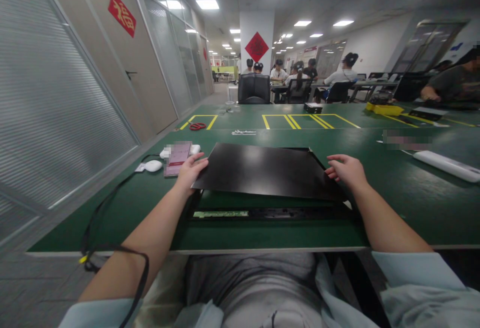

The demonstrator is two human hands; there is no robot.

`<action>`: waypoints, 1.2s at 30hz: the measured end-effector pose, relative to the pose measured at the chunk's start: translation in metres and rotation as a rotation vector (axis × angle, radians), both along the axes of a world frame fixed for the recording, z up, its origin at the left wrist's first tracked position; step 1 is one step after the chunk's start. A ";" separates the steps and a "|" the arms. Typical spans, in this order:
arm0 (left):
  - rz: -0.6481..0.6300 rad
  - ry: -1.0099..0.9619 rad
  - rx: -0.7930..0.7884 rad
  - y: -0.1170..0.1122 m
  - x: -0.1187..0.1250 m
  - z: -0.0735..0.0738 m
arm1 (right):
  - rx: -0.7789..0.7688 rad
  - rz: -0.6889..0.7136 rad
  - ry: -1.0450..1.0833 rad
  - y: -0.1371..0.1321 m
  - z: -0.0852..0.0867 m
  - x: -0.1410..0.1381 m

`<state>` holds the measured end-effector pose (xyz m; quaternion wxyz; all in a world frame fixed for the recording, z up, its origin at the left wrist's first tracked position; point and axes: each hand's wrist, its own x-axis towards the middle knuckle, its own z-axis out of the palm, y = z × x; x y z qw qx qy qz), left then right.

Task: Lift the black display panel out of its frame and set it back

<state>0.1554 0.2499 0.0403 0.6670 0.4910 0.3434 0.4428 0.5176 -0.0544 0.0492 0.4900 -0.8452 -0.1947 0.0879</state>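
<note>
A large flat black panel [262, 168] lies tilted over a black frame [270, 213] on the green table [412, 208]. My left hand [189, 170] grips the panel's left edge, fingers curled round it. At the panel's right edge, my right hand [347, 170] holds on with bent fingers. A green circuit strip [221, 214] shows along the frame's near edge, below the lifted panel.
A phone [177, 158], a white earbud case [153, 166] and a black cable [108, 203] lie left of the panel. Red scissors [197, 126] and a white roll [446, 164] sit further off. Several people sit at the far tables beyond a black chair [254, 89].
</note>
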 end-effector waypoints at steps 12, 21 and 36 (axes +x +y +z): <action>0.043 0.039 -0.001 0.003 0.000 0.001 | -0.075 0.022 -0.067 -0.001 0.002 -0.006; 0.074 0.122 -0.045 -0.008 0.002 0.011 | -0.100 0.010 -0.143 -0.003 0.001 -0.001; 0.076 0.217 0.019 -0.020 0.005 0.020 | -0.003 -0.072 -0.156 -0.003 0.010 -0.007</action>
